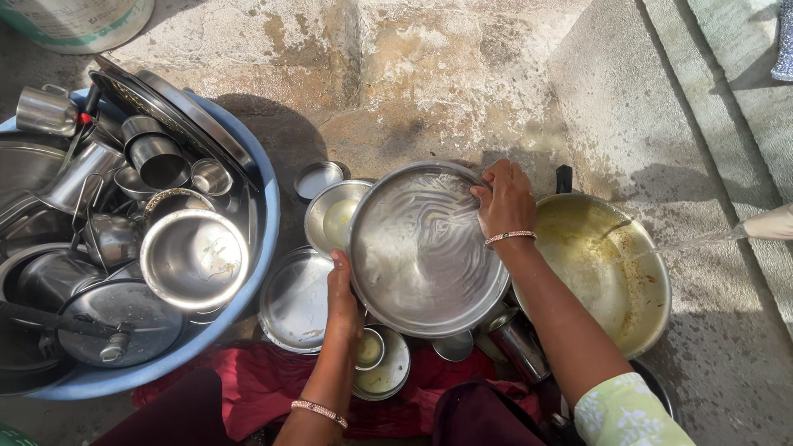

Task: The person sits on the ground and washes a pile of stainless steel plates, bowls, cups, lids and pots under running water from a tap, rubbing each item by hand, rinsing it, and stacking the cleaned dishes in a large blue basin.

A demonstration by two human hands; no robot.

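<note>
The person's left hand (341,299) and right hand (505,201) are bare, each wrist ringed by a thin beaded bracelet, the right arm ending in a short pale green sleeve with a white floral print, above dark maroon clothing.

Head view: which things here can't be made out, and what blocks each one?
- Right hand: whatever its fingers press on the soapy steel plate is hidden under the palm.
- Left hand: fingertips hidden behind the plate's rim.
- Blue tub: left part cut off by the frame edge.
- Small vessels under the plate: mostly covered by it.
</note>
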